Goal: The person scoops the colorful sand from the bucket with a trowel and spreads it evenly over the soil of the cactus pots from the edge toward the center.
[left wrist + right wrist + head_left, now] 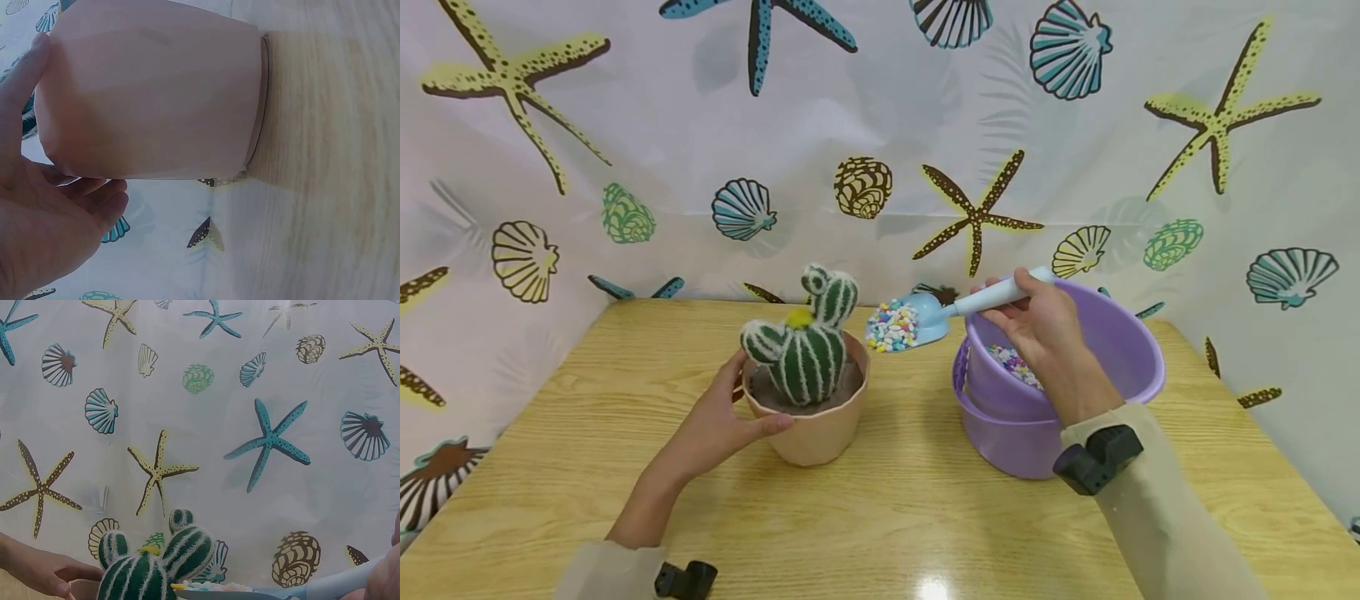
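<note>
My right hand (1037, 321) curls round the handle of the scoop (925, 317), whose bowl is heaped with pebbles (892, 327). It hangs in the air between the bucket (1120, 350) and the pot (820, 433), just beside the pot's far rim. My left hand (730, 417) cups the near left side of the pot, thumb along the front wall and fingers round the side; in the left wrist view the fingers (94, 194) lie loosely against the wall rather than clamped, so I judge it a light steadying hold.

The pot stands on the table (887, 517), left of centre, with the cactus (808, 346) upright in brown soil (763, 383).

The main risk I see is spillage. The pebbles are piled above the scoop's edge, and my grip sits far back on the handle, so a small roll of the wrist could shed them onto the table short of the pot. The cactus fills most of the opening, leaving only a narrow ring of soil; if I tip from this side, pebbles may bounce off its arms and scatter over the rim. The scoop's tip could also knock the cactus and tilt it. With so light a hold on the left, a nudge might slide the pot. More pebbles lie in the bucket, partly hidden by my wrist.
</note>
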`<state>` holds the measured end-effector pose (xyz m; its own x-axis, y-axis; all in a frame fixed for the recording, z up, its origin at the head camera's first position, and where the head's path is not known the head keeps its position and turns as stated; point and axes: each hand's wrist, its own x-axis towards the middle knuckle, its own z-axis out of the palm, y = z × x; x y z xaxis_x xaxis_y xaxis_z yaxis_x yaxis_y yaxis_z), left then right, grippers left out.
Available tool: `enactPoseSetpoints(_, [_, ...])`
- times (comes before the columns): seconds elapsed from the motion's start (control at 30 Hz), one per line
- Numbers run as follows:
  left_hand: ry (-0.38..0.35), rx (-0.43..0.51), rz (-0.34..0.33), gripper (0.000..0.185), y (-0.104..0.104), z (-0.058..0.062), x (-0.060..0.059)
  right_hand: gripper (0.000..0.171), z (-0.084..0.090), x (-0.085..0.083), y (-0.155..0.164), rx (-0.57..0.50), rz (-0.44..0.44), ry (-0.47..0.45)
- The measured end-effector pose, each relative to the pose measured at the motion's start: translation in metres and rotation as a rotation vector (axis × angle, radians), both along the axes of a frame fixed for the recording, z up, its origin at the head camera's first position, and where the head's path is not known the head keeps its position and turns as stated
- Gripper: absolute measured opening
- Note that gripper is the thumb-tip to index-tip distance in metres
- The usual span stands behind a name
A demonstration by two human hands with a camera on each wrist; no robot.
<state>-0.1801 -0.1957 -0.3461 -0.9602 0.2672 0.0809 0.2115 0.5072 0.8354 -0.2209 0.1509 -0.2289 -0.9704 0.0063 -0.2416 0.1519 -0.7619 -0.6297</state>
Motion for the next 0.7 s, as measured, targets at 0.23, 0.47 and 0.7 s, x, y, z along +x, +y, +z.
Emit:
enactPoseSetpoints(0.23, [0.003, -0.006, 0.002, 0.107, 0.0, 0.001, 0.001, 0.04, 0.001, 0.0, -0.007, 0.038, 0.016, 0.017])
enactPoseSetpoints(0.47, [0.018, -0.017, 0.006, 0.107, 0.0, 0.0, 0.0, 0.034, 0.002, -0.002, -0.017, 0.117, 0.011, 0.025])
enactPoseSetpoints(0.7, [0.023, -0.02, 0.009, 0.106, 0.0, 0.0, 0.002, 0.044, -0.001, -0.004, -0.024, 0.21, 0.019, 0.05])
